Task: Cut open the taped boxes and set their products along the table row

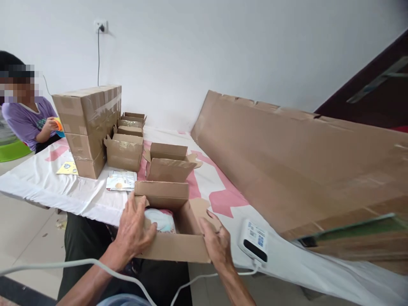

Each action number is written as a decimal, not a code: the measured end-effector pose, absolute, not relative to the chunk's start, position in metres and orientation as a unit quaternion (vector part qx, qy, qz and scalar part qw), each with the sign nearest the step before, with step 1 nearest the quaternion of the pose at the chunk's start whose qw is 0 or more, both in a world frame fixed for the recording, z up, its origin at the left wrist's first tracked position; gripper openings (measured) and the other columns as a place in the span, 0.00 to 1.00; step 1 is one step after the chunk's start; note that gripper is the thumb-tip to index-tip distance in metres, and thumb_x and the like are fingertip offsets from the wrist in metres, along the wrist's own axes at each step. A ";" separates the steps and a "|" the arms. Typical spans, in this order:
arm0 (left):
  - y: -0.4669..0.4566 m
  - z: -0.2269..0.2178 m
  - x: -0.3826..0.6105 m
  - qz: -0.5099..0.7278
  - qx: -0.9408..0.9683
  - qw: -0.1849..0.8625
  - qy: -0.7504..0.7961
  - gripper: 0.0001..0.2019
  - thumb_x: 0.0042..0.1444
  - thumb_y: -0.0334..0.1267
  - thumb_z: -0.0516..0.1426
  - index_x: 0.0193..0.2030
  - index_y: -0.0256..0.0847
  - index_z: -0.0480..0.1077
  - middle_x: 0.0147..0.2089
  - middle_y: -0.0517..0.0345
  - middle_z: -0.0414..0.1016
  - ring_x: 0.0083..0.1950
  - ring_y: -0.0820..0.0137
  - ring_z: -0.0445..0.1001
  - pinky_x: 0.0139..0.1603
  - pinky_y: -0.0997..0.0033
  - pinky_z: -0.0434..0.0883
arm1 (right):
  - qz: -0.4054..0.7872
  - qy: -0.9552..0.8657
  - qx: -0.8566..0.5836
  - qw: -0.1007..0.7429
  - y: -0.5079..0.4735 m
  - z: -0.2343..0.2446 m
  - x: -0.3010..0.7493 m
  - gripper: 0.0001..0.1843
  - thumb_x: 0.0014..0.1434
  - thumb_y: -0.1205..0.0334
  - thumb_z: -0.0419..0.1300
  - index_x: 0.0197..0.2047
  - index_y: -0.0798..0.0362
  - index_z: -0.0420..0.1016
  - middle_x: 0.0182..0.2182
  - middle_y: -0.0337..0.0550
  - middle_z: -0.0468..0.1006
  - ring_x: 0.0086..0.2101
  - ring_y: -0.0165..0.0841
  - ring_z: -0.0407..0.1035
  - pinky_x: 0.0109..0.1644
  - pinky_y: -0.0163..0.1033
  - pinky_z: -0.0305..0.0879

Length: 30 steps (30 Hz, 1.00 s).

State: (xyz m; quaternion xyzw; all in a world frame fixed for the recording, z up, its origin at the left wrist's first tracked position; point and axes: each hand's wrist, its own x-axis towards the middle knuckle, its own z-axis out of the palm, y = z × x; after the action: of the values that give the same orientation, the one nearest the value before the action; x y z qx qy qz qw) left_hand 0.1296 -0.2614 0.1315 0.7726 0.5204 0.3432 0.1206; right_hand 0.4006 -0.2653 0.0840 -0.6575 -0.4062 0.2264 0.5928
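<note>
In front of me, at the table's near edge, is an open cardboard box (177, 247) with its flaps spread. My left hand (135, 227) grips its left side, thumb over the rim. On the right side my right hand (218, 242) holds the side flap and wall. A white and pinkish packet (161, 222) lies inside, toward the left; the left hand partly covers that side. Just beyond stands another open cardboard box (172, 169). Flat white packets (121, 180) rest left of the box I hold.
Taped closed boxes (92, 123) are stacked at the left, with several open boxes (124, 151) beside them. A white device (254, 241) with a cable sits at the right. A large cardboard sheet (287, 170) borders the table's right side. A person (28, 114) sits far left.
</note>
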 end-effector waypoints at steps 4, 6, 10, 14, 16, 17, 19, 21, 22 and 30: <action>-0.264 0.128 0.146 0.336 0.780 0.176 0.498 0.43 0.56 0.43 0.65 0.77 0.41 0.57 0.83 0.29 0.42 0.80 0.33 0.52 0.73 0.30 0.63 | 0.203 -0.354 -0.705 0.579 -0.283 0.087 0.412 0.37 0.50 0.38 0.65 0.54 0.58 0.80 0.57 0.61 0.83 0.59 0.56 0.74 0.70 0.59 0.63; -0.260 0.128 0.145 0.341 0.778 0.190 0.492 0.43 0.56 0.42 0.65 0.77 0.43 0.56 0.83 0.32 0.42 0.81 0.33 0.51 0.74 0.29 0.62 | 0.206 -0.349 -0.708 0.579 -0.284 0.090 0.409 0.36 0.49 0.39 0.65 0.53 0.57 0.80 0.57 0.62 0.83 0.58 0.57 0.74 0.70 0.60 0.63; -0.254 0.130 0.132 0.342 0.768 0.198 0.504 0.44 0.56 0.41 0.65 0.78 0.41 0.57 0.83 0.31 0.43 0.81 0.34 0.50 0.75 0.30 0.60 | 0.207 -0.364 -0.703 0.575 -0.273 0.096 0.396 0.35 0.50 0.39 0.63 0.52 0.58 0.81 0.56 0.62 0.83 0.59 0.57 0.74 0.69 0.59 0.65; -0.248 0.134 0.113 0.339 0.756 0.199 0.523 0.42 0.57 0.43 0.64 0.78 0.41 0.58 0.83 0.33 0.46 0.82 0.37 0.50 0.77 0.35 0.59 | 0.223 -0.388 -0.686 0.574 -0.259 0.101 0.378 0.35 0.51 0.39 0.61 0.52 0.58 0.81 0.56 0.62 0.83 0.60 0.57 0.73 0.67 0.57 0.67; -0.244 0.137 0.103 0.337 0.750 0.205 0.530 0.42 0.58 0.46 0.65 0.78 0.40 0.59 0.83 0.33 0.47 0.83 0.39 0.49 0.78 0.37 0.58 | 0.234 -0.394 -0.679 0.574 -0.254 0.104 0.370 0.34 0.52 0.40 0.61 0.52 0.59 0.81 0.54 0.62 0.85 0.59 0.56 0.75 0.65 0.56 0.69; -0.241 0.139 0.099 0.337 0.747 0.211 0.533 0.42 0.59 0.49 0.65 0.78 0.40 0.59 0.82 0.33 0.48 0.83 0.40 0.49 0.79 0.38 0.58 | 0.234 -0.397 -0.676 0.575 -0.252 0.106 0.367 0.33 0.52 0.40 0.61 0.51 0.58 0.81 0.52 0.61 0.86 0.57 0.56 0.76 0.63 0.56 0.71; -0.235 0.143 0.091 0.343 0.743 0.224 0.529 0.42 0.61 0.53 0.64 0.78 0.41 0.59 0.82 0.35 0.52 0.83 0.42 0.50 0.79 0.39 0.57 | 0.228 -0.406 -0.670 0.579 -0.249 0.108 0.364 0.30 0.53 0.42 0.61 0.48 0.57 0.82 0.47 0.59 0.87 0.54 0.55 0.77 0.60 0.55 0.73; -0.230 0.147 0.085 0.348 0.746 0.236 0.517 0.41 0.63 0.56 0.63 0.78 0.43 0.59 0.80 0.38 0.58 0.82 0.45 0.53 0.79 0.40 0.58 | 0.219 -0.412 -0.662 0.587 -0.246 0.108 0.362 0.27 0.54 0.42 0.61 0.46 0.55 0.82 0.44 0.57 0.88 0.53 0.55 0.78 0.59 0.54 0.73; -0.228 0.149 0.082 0.347 0.748 0.240 0.512 0.41 0.63 0.57 0.62 0.78 0.44 0.59 0.80 0.39 0.59 0.82 0.45 0.54 0.79 0.40 0.58 | 0.216 -0.412 -0.658 0.592 -0.244 0.107 0.362 0.26 0.54 0.42 0.62 0.46 0.55 0.82 0.44 0.57 0.88 0.52 0.55 0.78 0.59 0.55 0.73; -0.221 0.162 0.073 0.364 0.737 0.252 0.510 0.35 0.66 0.55 0.57 0.75 0.40 0.64 0.80 0.41 0.60 0.82 0.47 0.54 0.80 0.41 0.56 | 0.228 -0.403 -0.642 0.611 -0.236 0.096 0.350 0.29 0.57 0.43 0.61 0.52 0.58 0.79 0.51 0.62 0.85 0.55 0.56 0.77 0.64 0.60 0.70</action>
State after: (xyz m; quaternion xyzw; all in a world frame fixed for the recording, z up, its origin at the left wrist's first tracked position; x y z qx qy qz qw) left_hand 0.0727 -0.2213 0.1622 0.7375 0.5102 0.3639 0.2517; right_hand 0.3498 -0.2364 0.0963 -0.6416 -0.4031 0.2283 0.6113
